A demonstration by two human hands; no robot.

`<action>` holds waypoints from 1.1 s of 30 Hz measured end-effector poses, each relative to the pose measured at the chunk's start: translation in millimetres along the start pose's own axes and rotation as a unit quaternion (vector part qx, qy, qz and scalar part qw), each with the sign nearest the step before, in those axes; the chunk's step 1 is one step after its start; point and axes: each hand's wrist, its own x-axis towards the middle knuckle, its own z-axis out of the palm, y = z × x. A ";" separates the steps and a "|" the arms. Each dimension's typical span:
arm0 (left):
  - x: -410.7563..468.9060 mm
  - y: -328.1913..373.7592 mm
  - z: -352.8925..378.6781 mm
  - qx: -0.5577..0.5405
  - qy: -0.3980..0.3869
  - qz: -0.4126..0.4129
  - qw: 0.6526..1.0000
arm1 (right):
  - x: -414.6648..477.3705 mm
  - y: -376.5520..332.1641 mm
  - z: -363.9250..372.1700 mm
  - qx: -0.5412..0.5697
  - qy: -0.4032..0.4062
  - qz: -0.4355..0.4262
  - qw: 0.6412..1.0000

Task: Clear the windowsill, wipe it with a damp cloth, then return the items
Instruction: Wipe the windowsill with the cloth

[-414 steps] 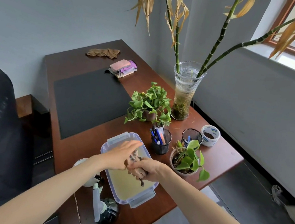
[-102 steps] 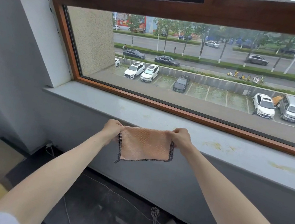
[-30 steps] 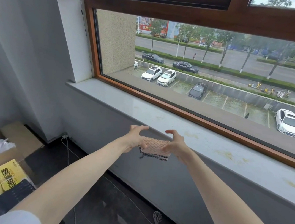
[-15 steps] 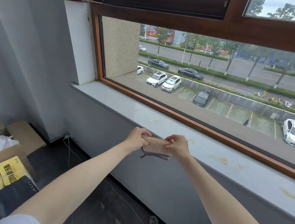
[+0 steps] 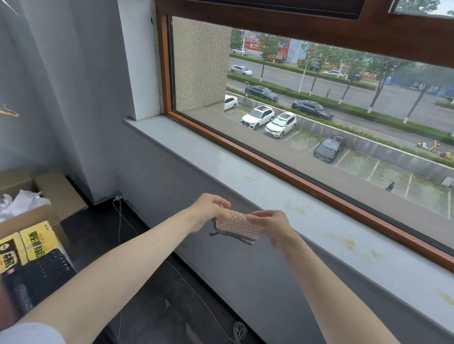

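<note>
The folded cloth [image 5: 237, 226] is pinched at its ends by the left hand [image 5: 206, 210] and right hand [image 5: 270, 225], just before the windowsill [image 5: 194, 150]. It should be laid flat and drawn across the stains [image 5: 348, 242] with even pressure.

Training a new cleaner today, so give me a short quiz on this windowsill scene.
1. True or false: the cloth lies flat on the sill.
2. What grips the cloth? A. one hand B. both hands C. nothing
3. Fill in: the sill carries yellowish ____ to the right of the hands.
Key: 1. False, it is held in the hands. 2. B, left hand and right hand. 3. stains.
</note>
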 end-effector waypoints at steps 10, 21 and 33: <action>-2.2 6.6 16.1 -0.098 0.049 -0.022 0.994 | -6.6 -1.4 -19.5 0.151 -0.015 0.153 0.977; 2.1 15.6 12.2 -0.119 0.015 -0.009 0.993 | -2.1 5.9 -27.4 0.253 -0.091 0.257 0.928; 2.3 16.3 2.1 -0.210 -0.064 -0.195 0.956 | 1.8 -3.4 -20.6 0.284 -0.073 0.067 0.954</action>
